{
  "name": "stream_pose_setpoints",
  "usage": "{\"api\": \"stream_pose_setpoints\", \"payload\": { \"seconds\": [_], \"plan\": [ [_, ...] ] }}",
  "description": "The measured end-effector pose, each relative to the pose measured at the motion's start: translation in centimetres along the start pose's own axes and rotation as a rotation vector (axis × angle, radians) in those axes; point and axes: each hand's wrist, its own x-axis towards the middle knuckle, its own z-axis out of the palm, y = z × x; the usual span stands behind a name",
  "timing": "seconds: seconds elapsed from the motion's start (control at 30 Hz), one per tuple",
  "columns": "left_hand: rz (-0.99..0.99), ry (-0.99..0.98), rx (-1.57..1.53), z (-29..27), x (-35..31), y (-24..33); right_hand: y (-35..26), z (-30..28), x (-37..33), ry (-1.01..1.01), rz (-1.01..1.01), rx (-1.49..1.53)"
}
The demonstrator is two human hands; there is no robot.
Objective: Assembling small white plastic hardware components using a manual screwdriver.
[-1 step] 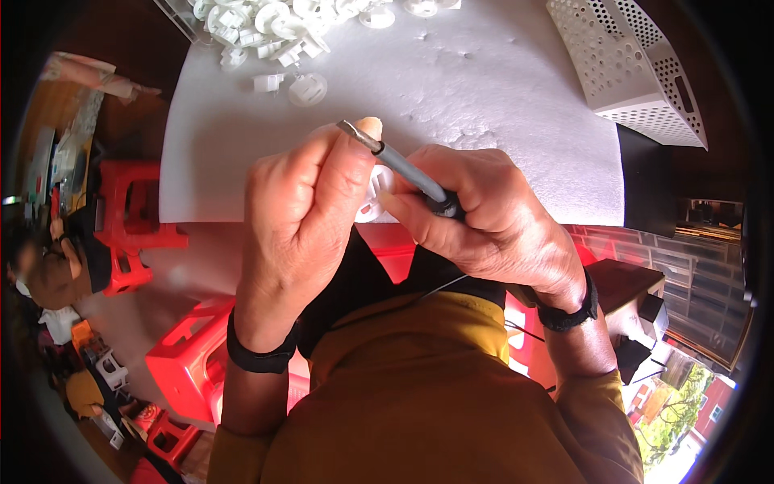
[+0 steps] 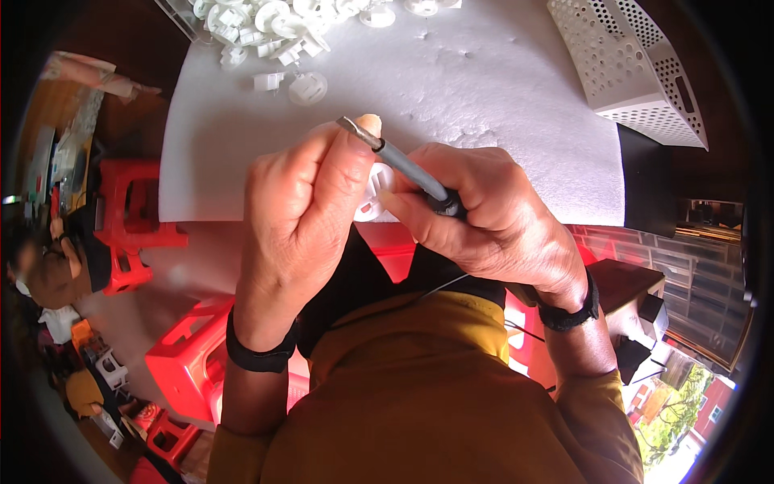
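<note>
"What are your hands doing?"

"My left hand (image 2: 298,198) is closing around a round white plastic fitting (image 2: 373,192), its fingers mostly hiding behind the thumb. My right hand (image 2: 476,210) is wrapping its fingers around the black end of a grey-shafted tool (image 2: 411,172), and its thumb tip is reaching the fitting's right side."

"Which way is the tool lying?"

"It's slanting: the metal tip is pointing toward the desk's (image 2: 451,105) far left corner, the black end toward its near right. The shaft is crossing beside my left thumb tip, passing over the fitting's far side. I can't tell whether it's touching."

"And the fitting?"

"It's sitting between my hands, just inside the desk's near edge as I'm looking down, with its longer visible axis running roughly away from me. My left hand is nearer, overlapping its left side."

"Anything else around?"

"A pile of white plastic fittings (image 2: 270,28) is lying by the far left corner; a perforated white basket (image 2: 629,81) is standing by the far right."
</note>
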Motion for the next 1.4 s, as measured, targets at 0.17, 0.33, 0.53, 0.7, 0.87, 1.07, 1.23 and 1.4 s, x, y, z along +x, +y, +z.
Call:
{"api": "stream_pose_setpoints", "payload": {
  "seconds": [0.17, 0.33, 0.53, 0.7, 0.87, 1.07, 1.23, 1.4],
  "plan": [
    [-0.055, -0.041, -0.04, -0.1, 0.1, 0.1, -0.3, -0.5, 0.0, -0.068, 0.14, 0.011],
    [-0.044, -0.042, -0.049, 0.0, 0.3, -0.7, 0.0, -0.6, 0.0, -0.064, 0.117, -0.014],
    [-0.021, -0.019, -0.108, 0.4, 0.4, -1.4, 0.4, -0.3, 0.0, -0.04, 0.022, -0.043],
    [-0.115, -0.102, -0.01, -0.1, 0.5, 0.4, 0.6, -0.2, -0.3, 0.01, 0.025, -0.013],
    [-0.194, 0.013, 0.008, 0.2, -0.4, 1.3, 1.0, 0.0, 0.0, 0.138, -0.068, -0.106],
    [-0.002, -0.073, 0.086, 0.3, -1.1, 0.5, 1.7, 0.2, 0.1, 0.238, -0.163, -0.151],
    [-0.033, -0.042, 0.022, 0.8, -0.6, -0.1, 1.7, 0.7, 0.2, 0.281, -0.225, -0.19],
    [-0.026, -0.045, 0.072, 0.8, -0.4, -0.2, 2.1, 0.8, 0.3, 0.295, -0.249, -0.236]
  ]
}}
